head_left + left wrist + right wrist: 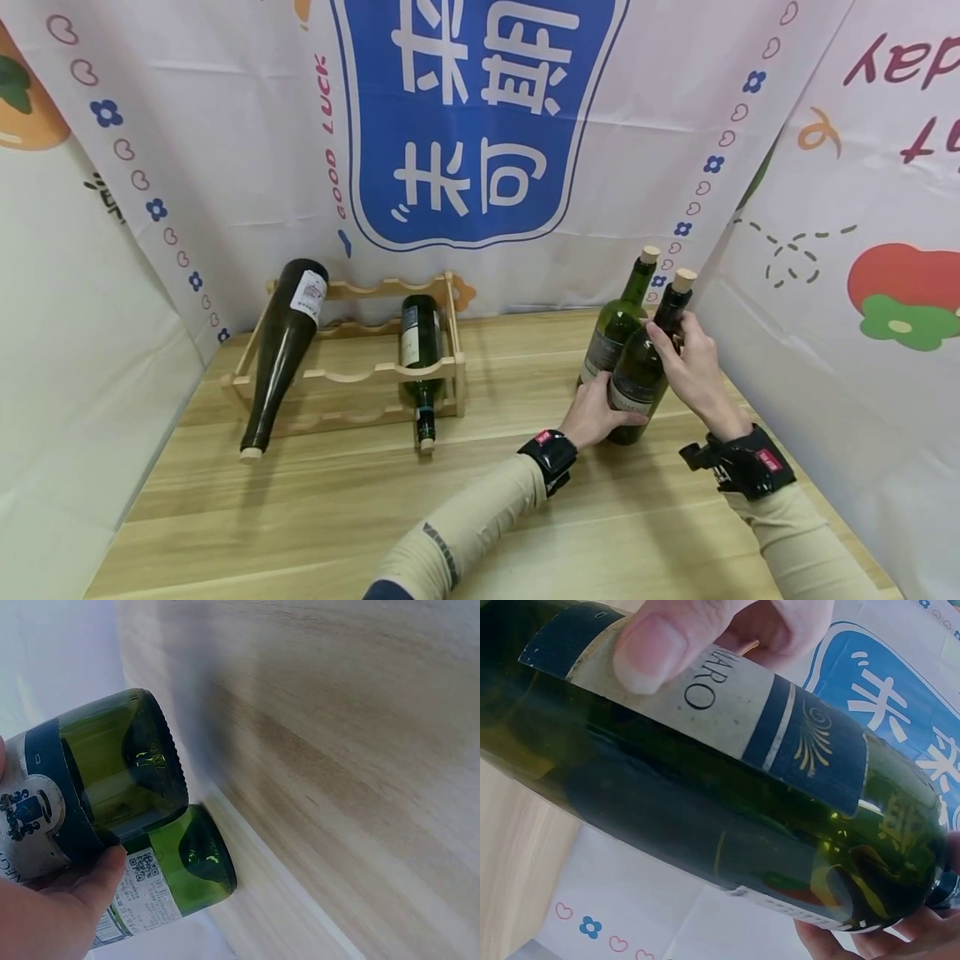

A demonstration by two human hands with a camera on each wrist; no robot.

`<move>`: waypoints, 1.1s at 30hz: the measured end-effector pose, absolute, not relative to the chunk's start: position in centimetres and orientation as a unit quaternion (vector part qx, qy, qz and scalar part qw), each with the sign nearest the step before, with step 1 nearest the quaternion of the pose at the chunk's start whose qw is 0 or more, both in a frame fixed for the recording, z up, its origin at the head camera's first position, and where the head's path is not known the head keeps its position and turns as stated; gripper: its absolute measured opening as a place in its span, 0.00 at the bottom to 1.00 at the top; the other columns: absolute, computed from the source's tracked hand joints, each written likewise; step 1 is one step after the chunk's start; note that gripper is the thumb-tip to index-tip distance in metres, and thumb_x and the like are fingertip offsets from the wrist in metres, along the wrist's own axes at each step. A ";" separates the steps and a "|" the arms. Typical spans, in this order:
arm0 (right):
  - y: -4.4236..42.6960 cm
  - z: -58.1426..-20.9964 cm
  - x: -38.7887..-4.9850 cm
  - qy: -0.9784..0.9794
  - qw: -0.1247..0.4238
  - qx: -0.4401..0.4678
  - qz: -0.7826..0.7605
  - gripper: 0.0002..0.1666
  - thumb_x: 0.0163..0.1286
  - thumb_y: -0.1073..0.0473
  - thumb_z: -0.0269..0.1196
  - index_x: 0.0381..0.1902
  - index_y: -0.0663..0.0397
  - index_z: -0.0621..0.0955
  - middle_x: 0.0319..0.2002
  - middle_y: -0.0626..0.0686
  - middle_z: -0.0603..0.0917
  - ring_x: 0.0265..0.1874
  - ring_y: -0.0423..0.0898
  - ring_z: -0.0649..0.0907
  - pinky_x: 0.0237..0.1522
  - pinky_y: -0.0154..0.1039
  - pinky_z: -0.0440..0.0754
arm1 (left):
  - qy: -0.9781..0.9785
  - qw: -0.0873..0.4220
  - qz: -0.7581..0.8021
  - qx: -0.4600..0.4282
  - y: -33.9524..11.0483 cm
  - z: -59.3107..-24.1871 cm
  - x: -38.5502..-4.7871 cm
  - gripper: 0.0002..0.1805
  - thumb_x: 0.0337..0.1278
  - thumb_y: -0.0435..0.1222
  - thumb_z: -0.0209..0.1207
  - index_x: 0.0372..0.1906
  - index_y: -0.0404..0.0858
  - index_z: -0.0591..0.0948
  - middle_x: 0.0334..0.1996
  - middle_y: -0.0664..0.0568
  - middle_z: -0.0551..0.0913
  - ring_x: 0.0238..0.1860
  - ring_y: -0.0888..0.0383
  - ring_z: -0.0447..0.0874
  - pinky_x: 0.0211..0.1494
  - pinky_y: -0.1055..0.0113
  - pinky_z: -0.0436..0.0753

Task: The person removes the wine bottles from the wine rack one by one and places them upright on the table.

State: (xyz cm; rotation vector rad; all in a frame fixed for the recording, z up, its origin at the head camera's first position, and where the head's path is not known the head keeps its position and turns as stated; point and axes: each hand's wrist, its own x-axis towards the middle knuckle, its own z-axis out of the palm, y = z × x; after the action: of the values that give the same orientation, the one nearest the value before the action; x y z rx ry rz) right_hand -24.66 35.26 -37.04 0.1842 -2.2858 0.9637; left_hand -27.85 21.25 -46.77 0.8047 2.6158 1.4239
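A dark green wine bottle (pixel 639 358) with a cork and a dark-and-cream label is held between both hands on the right side. My left hand (pixel 591 413) grips its lower body, the thumb across the label in the right wrist view. Around its shoulder and neck are the fingers of my right hand (pixel 699 377). The bottle leans slightly; in the left wrist view its base looks raised off the table. Just behind it stands a lighter green corked wine bottle (pixel 619 320), upright on the table, its lower part partly hidden.
A wooden wine rack (pixel 390 372) stands at the left back. One long dark bottle (pixel 285 342) lies slanted across its left side, and a labelled bottle (pixel 422 333) rests at its right end, corks toward me. Printed cloth walls (pixel 247 167) surround the wooden table (pixel 315 517).
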 end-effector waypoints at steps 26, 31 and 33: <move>35.4 -38.1 -24.5 -0.875 0.303 0.066 0.372 0.22 0.73 0.56 0.56 0.54 0.70 0.71 0.47 0.70 0.82 0.47 0.65 0.83 0.36 0.11 0.66 | 0.856 0.042 0.449 0.251 21.5 -47.5 -27.6 0.42 0.41 0.52 0.74 0.61 0.39 0.70 0.55 0.48 0.80 0.54 0.56 0.81 0.53 0.70 0.81; 35.5 -38.3 -24.5 -0.876 0.304 0.065 0.370 0.21 0.73 0.56 0.56 0.53 0.69 0.71 0.47 0.70 0.83 0.47 0.64 0.83 0.36 0.11 0.66 | 0.858 0.048 0.447 0.249 21.6 -47.6 -27.5 0.42 0.42 0.52 0.73 0.61 0.39 0.70 0.55 0.47 0.80 0.55 0.55 0.81 0.53 0.70 0.81; 35.5 -38.3 -24.4 -0.877 0.304 0.064 0.368 0.20 0.73 0.56 0.56 0.53 0.69 0.72 0.47 0.69 0.83 0.46 0.62 0.84 0.34 0.12 0.67 | 0.857 0.049 0.449 0.248 21.6 -47.6 -27.5 0.42 0.42 0.51 0.73 0.61 0.39 0.70 0.55 0.47 0.80 0.55 0.55 0.81 0.53 0.70 0.81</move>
State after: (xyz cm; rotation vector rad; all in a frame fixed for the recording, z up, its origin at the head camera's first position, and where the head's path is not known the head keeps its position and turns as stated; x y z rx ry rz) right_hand -24.45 35.49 -38.32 0.1690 -2.3228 0.9742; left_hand -27.52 21.60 -47.59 0.7565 2.6122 1.3676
